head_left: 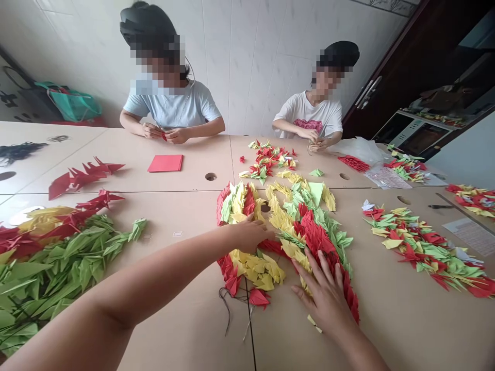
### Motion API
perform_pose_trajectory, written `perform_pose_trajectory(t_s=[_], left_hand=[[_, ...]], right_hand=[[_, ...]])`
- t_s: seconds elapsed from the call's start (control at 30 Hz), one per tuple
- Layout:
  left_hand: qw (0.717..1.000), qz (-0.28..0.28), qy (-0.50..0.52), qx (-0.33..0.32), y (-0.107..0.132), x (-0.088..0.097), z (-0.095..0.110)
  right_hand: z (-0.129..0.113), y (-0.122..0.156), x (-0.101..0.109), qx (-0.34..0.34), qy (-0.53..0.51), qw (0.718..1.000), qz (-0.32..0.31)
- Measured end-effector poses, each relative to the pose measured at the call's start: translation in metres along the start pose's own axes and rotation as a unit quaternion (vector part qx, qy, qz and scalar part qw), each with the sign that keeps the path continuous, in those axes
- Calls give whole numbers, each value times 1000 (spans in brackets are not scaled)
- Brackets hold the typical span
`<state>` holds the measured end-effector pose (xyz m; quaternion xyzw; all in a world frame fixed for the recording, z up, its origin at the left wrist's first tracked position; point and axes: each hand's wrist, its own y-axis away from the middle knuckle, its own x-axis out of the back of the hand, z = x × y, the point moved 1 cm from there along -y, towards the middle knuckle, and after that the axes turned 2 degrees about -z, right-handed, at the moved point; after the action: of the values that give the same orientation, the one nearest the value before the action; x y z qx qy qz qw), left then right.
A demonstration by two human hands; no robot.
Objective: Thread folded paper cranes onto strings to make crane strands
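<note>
A heap of folded paper pieces (288, 221) in red, yellow and green lies on the beige table (386, 319) in front of me. My left hand (251, 234) reaches across and rests on the heap's middle, fingers curled into the yellow and red pieces; what it grips is hidden. My right hand (327, 296) lies flat with fingers spread on the heap's near right edge, pressing red and yellow pieces. A dark cord (228, 304) trails from the heap's near left side.
Green, yellow and red strings of folded pieces (58, 263) cover the left. More piles lie at right (425, 247) and centre back (270, 157). A red paper stack (165, 163) sits before a person in blue (170, 105); another person in white (313, 116) folds opposite.
</note>
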<state>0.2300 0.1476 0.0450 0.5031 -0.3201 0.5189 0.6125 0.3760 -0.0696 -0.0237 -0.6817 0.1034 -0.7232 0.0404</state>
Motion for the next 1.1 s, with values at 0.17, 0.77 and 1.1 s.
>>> perform_pose_trajectory(t_s=[0.17, 0.77, 1.1], left_hand=[[999, -25, -3, -26, 5, 3, -2], [998, 48, -43, 8, -31, 3, 13], [992, -8, -119, 32, -19, 31, -16]], right_hand=[[5, 0, -1, -8, 5, 1000, 0], [3, 8, 15, -4, 16, 1000, 14], [4, 12, 14, -15, 2, 999, 28]])
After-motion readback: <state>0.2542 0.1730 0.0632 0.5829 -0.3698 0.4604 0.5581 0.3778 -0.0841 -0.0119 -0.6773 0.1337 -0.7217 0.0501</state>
